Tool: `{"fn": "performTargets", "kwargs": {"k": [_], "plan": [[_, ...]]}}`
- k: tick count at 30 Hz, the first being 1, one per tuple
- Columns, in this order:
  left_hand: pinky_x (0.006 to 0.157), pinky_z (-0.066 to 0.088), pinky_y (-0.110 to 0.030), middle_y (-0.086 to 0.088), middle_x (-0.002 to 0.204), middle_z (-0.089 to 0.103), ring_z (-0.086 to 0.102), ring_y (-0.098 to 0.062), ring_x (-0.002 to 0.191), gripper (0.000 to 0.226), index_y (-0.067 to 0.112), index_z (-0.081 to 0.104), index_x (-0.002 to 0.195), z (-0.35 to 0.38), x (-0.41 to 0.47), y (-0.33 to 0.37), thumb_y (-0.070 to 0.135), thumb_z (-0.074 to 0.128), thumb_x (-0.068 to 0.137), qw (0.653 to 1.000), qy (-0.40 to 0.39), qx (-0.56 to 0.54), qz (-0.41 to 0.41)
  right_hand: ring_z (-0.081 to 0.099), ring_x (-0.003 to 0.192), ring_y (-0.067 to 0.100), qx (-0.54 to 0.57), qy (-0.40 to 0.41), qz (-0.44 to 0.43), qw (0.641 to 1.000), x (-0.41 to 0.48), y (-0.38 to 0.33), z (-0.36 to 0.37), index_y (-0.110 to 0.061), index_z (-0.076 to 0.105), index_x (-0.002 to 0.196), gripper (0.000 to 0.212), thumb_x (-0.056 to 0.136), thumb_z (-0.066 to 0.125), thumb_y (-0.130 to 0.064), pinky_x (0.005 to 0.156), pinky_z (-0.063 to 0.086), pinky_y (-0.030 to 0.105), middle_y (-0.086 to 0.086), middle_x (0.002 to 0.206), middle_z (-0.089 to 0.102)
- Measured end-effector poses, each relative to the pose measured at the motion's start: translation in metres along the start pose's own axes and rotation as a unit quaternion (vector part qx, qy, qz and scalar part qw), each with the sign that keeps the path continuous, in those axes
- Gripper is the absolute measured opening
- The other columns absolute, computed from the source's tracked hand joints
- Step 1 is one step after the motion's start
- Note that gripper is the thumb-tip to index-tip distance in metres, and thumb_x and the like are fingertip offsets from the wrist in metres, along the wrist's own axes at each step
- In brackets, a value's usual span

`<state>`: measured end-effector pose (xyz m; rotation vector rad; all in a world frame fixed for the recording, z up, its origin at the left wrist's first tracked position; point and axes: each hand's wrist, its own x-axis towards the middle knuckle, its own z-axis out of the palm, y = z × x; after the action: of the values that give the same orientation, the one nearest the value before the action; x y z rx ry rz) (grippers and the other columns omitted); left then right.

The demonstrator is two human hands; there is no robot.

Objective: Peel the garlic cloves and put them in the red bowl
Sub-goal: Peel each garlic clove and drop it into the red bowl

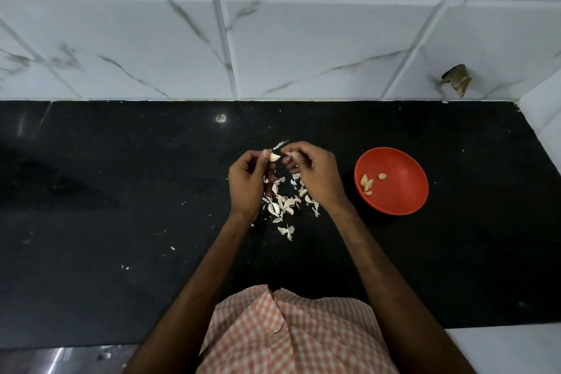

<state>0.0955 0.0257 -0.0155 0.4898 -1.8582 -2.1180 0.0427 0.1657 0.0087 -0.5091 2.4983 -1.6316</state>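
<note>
My left hand (247,184) holds a pale garlic clove (274,157) between thumb and fingers above the black counter. My right hand (315,174) is close beside it and pinches a thin strip of skin (280,144) that sticks up and away from the clove. Under both hands lies a heap of white garlic skins and cloves (283,205); I cannot tell cloves from skins there. The red bowl (400,191) stands to the right of my right hand, with several peeled cloves (367,184) lying in its left part.
The black counter (121,206) runs to a white marble-tiled wall (273,39) at the back and a tiled side wall (543,112) at the right. Small skin flakes dot the counter at left. A brownish lump (457,79) sticks to the wall at right.
</note>
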Motion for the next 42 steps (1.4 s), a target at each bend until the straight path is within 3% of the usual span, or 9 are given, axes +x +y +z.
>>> {"fn": "performTargets", "kwargs": {"k": [2, 7, 12, 18, 24, 27, 34, 37, 42], "plan": [[0.038, 0.037, -0.024, -0.012, 0.067, 0.062, 0.051, -0.016, 0.047, 0.022, 0.001, 0.068, 0.096, -0.001, 0.001, -0.001, 0.021, 0.061, 0.101, 0.999, 0.003, 0.032, 0.015, 0.07, 0.082, 0.01, -0.002, 0.001, 0.002, 1.0, 0.0, -0.003, 0.003, -0.01, 0.072, 0.104, 0.01, 0.099, 0.062, -0.012, 0.075, 0.062, 0.031, -0.004, 0.089, 0.071], [0.039, 0.04, -0.025, -0.011, 0.066, 0.064, 0.053, -0.016, 0.048, 0.02, 0.004, 0.069, 0.092, -0.001, 0.001, -0.001, 0.023, 0.067, 0.098, 0.998, 0.021, 0.051, 0.029, 0.073, 0.078, 0.013, 0.001, -0.005, 0.002, 1.0, -0.002, -0.004, 0.006, -0.007, 0.074, 0.101, 0.009, 0.096, 0.066, -0.009, 0.073, 0.063, 0.041, -0.001, 0.087, 0.074], [0.041, 0.041, -0.021, -0.006, 0.063, 0.063, 0.055, -0.012, 0.049, 0.013, 0.008, 0.067, 0.089, 0.003, -0.001, -0.003, 0.018, 0.067, 0.097, 0.999, 0.024, 0.03, 0.017, 0.073, 0.068, 0.013, -0.039, -0.012, 0.018, 0.999, -0.001, -0.006, 0.009, -0.006, 0.075, 0.093, 0.009, 0.092, 0.069, -0.012, 0.066, 0.063, 0.04, -0.001, 0.078, 0.074], [0.046, 0.045, -0.021, -0.011, 0.07, 0.067, 0.06, -0.016, 0.054, 0.013, 0.006, 0.067, 0.089, 0.004, 0.0, -0.003, 0.018, 0.069, 0.095, 0.999, 0.027, 0.021, 0.031, 0.075, 0.066, 0.016, 0.049, 0.0, 0.059, 0.997, -0.003, -0.01, 0.008, 0.0, 0.073, 0.095, 0.009, 0.092, 0.071, -0.008, 0.06, 0.063, 0.031, 0.007, 0.077, 0.074], [0.047, 0.047, -0.027, -0.013, 0.076, 0.07, 0.063, -0.023, 0.06, 0.016, 0.007, 0.067, 0.089, 0.005, 0.002, -0.005, 0.022, 0.069, 0.096, 0.999, 0.032, 0.019, 0.038, 0.075, 0.068, 0.023, 0.114, 0.019, 0.083, 0.99, -0.005, -0.009, 0.013, 0.001, 0.073, 0.094, 0.008, 0.093, 0.07, -0.005, 0.065, 0.064, 0.041, 0.011, 0.076, 0.074], [0.046, 0.047, -0.029, -0.011, 0.075, 0.07, 0.063, -0.024, 0.06, 0.013, 0.008, 0.068, 0.089, 0.003, 0.003, -0.004, 0.018, 0.067, 0.098, 0.999, 0.029, 0.011, 0.034, 0.074, 0.067, 0.023, 0.159, 0.019, 0.1, 0.982, -0.005, -0.01, 0.014, -0.001, 0.073, 0.092, 0.009, 0.095, 0.065, -0.001, 0.063, 0.063, 0.035, 0.012, 0.074, 0.073], [0.055, 0.05, -0.031, -0.012, 0.079, 0.071, 0.066, -0.024, 0.069, 0.009, 0.014, 0.071, 0.089, 0.001, 0.003, -0.003, 0.019, 0.069, 0.096, 0.999, 0.035, 0.007, 0.029, 0.073, 0.068, 0.024, 0.17, 0.005, 0.117, 0.979, -0.002, -0.012, 0.014, -0.001, 0.073, 0.096, 0.011, 0.097, 0.064, -0.007, 0.066, 0.063, 0.04, 0.013, 0.074, 0.072], [0.063, 0.055, -0.029, -0.006, 0.078, 0.073, 0.069, -0.017, 0.072, 0.01, 0.008, 0.071, 0.09, 0.0, 0.003, -0.001, 0.016, 0.069, 0.095, 0.998, 0.033, 0.024, 0.043, 0.075, 0.072, 0.022, 0.148, -0.01, 0.107, 0.983, -0.001, -0.013, 0.01, 0.0, 0.074, 0.101, 0.013, 0.096, 0.067, -0.01, 0.067, 0.064, 0.04, 0.013, 0.078, 0.073], [0.048, 0.048, -0.021, -0.003, 0.07, 0.07, 0.064, -0.012, 0.059, 0.012, 0.005, 0.069, 0.089, 0.0, 0.001, 0.001, 0.015, 0.068, 0.096, 0.998, 0.032, 0.03, 0.04, 0.076, 0.074, 0.023, 0.151, -0.019, 0.106, 0.983, 0.0, -0.01, 0.007, 0.003, 0.074, 0.101, 0.013, 0.093, 0.071, -0.007, 0.068, 0.064, 0.038, 0.015, 0.081, 0.074]]}}
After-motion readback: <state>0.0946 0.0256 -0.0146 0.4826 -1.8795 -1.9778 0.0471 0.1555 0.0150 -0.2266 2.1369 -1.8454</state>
